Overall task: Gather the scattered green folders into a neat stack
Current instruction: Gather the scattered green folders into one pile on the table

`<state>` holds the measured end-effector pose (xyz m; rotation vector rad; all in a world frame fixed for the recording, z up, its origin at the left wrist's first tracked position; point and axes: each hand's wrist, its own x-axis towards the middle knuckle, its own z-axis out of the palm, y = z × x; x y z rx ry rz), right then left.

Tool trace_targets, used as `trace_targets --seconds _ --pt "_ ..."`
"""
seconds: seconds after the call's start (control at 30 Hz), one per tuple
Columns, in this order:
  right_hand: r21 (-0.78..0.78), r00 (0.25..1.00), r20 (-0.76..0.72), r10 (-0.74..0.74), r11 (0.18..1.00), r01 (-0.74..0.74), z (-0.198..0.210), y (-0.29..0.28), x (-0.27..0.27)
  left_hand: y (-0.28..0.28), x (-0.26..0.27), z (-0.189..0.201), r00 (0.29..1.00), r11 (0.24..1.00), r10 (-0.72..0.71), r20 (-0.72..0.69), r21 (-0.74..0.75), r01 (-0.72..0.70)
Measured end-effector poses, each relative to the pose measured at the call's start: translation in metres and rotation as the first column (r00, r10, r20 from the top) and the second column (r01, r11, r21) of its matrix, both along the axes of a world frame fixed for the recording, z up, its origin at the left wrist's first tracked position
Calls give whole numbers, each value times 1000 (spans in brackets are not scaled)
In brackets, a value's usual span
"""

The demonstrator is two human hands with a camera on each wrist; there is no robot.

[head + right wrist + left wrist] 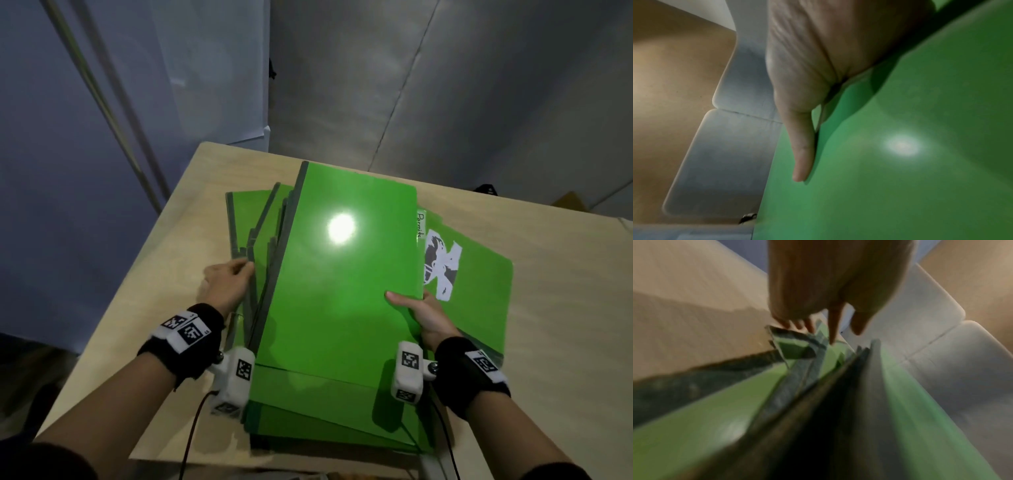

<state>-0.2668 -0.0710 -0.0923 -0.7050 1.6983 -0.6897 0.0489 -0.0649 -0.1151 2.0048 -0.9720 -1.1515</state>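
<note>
Several green folders lie in a loose, fanned pile on a light wooden table (565, 308). The top green folder (335, 274) is tilted, its right side raised. My right hand (414, 305) grips its right edge, thumb (801, 154) flat on the cover (900, 178) and fingers hidden beneath. My left hand (236, 274) touches the dark spines of the fanned folders (253, 222) at the pile's left side; its fingers (807, 324) reach down onto those edges (797, 350). A folder with a white graphic (479, 274) and a "Permits" tab sticks out to the right. More folders (325, 411) jut out at the front.
The pile reaches the table's near edge. Bare tabletop lies left (164, 291) and right of it. Grey sheeting (445, 85) hangs behind the table. A black object (486, 190) and a yellow one (570, 202) sit past the far right edge. A cable (191, 428) hangs from my left wrist.
</note>
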Motion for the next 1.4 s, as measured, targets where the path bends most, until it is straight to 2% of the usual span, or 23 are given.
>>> trace_targets --seconds 0.07,0.13,0.2,0.27,0.4,0.47,0.6,0.63,0.7,0.77,0.8,0.97,1.1,1.23,1.3,1.4 --pt "-36 998 27 -54 998 54 3 1 -5 -5 9 -6 984 994 -11 179 109 -8" --pt "-62 993 48 -108 992 111 6 0 -10 -8 5 -4 946 976 -160 283 190 108" --pt "-78 986 78 -148 985 155 9 -1 -13 -11 -2 1 904 957 -241 352 242 161" --pt "-88 979 99 -177 979 186 12 -5 -12 -16 -5 7 898 950 -260 355 262 171" --pt "-101 973 121 -198 972 211 18 -13 -9 -31 9 15 966 929 -248 76 302 214" --pt "-104 972 117 -201 971 214 17 -17 -7 -28 13 14 946 892 -324 -16 327 311" --pt "-60 984 85 -157 985 162 12 -21 -3 -14 8 20 891 831 -448 -71 334 444" --pt "-46 988 72 -134 989 138 9 -21 -4 -10 5 22 900 844 -422 -113 314 435" --pt "-23 995 43 -91 996 92 7 -22 -7 -9 -1 24 928 900 -269 -259 276 338" --pt "7 1000 17 -23 1000 23 12 -20 -6 -6 -8 30 917 945 -121 -381 239 224" --pt "26 1000 7 18 1000 -18 14 -19 -7 -4 -10 33 904 958 -97 -417 208 199" --pt "44 991 -22 136 990 -135 18 -23 -2 0 -21 26 897 984 -145 -418 33 174" --pt "-28 971 -53 235 971 -236 27 -33 17 -1 -24 22 939 985 -134 -317 58 161" --pt "-34 940 -134 314 946 -321 29 -49 30 0 -15 15 923 981 -70 -379 144 133" --pt "0 884 -269 382 918 -397 26 -52 27 4 -15 21 900 982 -46 -434 143 120" --pt "41 739 -521 426 878 -477 17 -58 -3 8 -18 26 879 989 -21 -477 120 89"
